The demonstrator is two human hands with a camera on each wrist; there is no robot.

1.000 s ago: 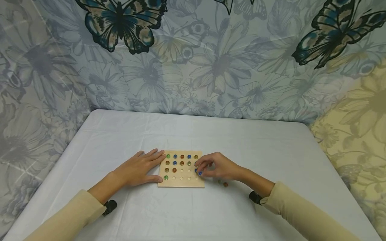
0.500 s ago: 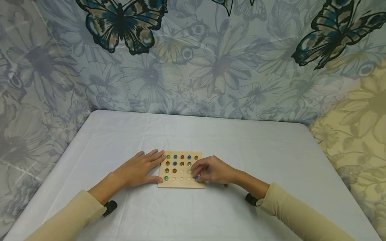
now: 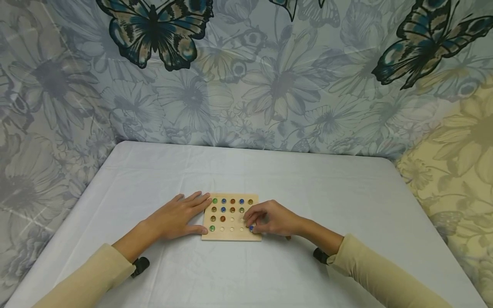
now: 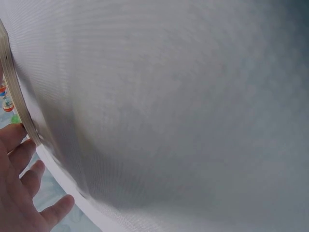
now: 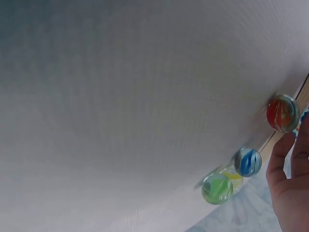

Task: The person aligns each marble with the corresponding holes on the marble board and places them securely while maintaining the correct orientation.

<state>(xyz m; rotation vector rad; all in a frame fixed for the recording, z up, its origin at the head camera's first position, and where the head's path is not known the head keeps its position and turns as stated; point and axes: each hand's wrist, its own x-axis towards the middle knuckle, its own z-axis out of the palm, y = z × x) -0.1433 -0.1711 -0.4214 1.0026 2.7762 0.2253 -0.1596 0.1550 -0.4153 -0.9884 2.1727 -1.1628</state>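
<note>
A: Where is the flat, pale wooden board (image 3: pixel 231 236) found?

B: Just below the middle of the head view, on the table covered in white cloth (image 3: pixel 250 273).

A: Why is the bare left hand (image 3: pixel 179 217) put there?

B: The board's left edge is touched by its spread fingers and thumb, so the board is likely being kept from sliding. Nothing is gripped by it.

A: And the bare right hand (image 3: pixel 271 218)?

B: At the board's lower right corner, a small blue glass marble (image 3: pixel 251 229) is pinched in its bent fingertips. The gap is narrow, perhaps so the marble can be aimed well. Whether a hole is touched by it cannot be told.

A: What is in the board?

B: Round holes (image 3: pixel 232 229), four rows. Small coloured glass marbles (image 3: pixel 223 209) are held in the whole top row, four seen places in the second, two in the third and one at the bottom left. Some right-hand spots are hidden.

A: Are any left out?

B: Yes, a red-and-clear glass marble (image 5: pixel 283 113), with a blue-and-clear glass marble (image 5: pixel 248 162) and a green-and-clear glass marble (image 5: pixel 217 188), is seen at the lower right of the right wrist view.
</note>
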